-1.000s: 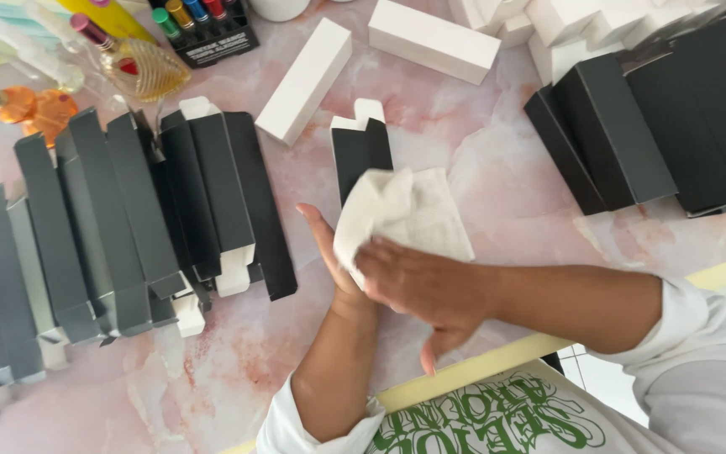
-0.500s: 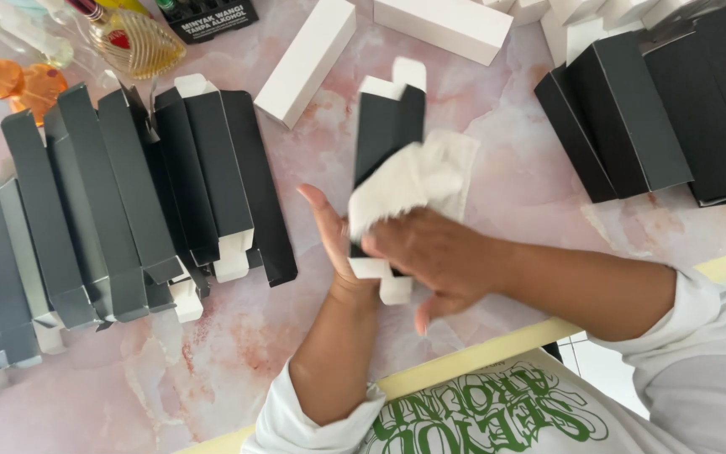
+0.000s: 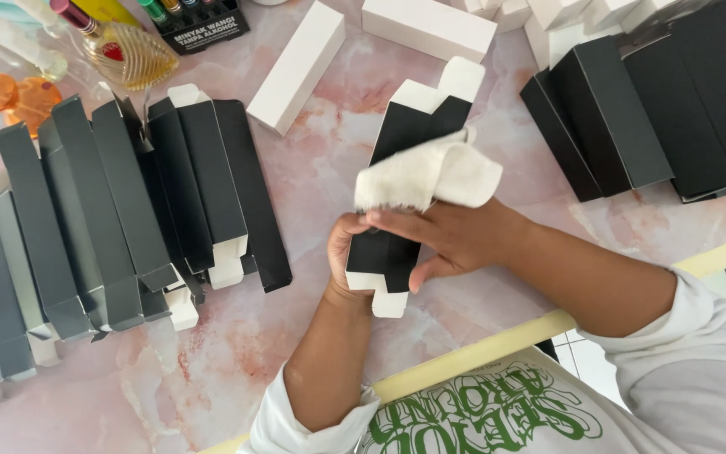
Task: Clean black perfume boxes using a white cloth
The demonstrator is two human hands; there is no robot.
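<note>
A flat black carton with white end flaps lies lengthwise over my left hand, which grips it from beneath near its lower end. My right hand crosses over the carton and pinches a crumpled white cloth against its black face, about halfway along. The carton's upper flaps point toward the far side of the pink marble table.
A row of overlapping flat black cartons fills the left of the table. More black cartons lie at the upper right, white boxes along the far edge. Perfume bottles stand at the upper left. The table's yellow front edge is close to my body.
The cloth moved from covering the carton's lower part up toward its middle. The carton now shows more of its length, and my left hand has closed around its lower end.
</note>
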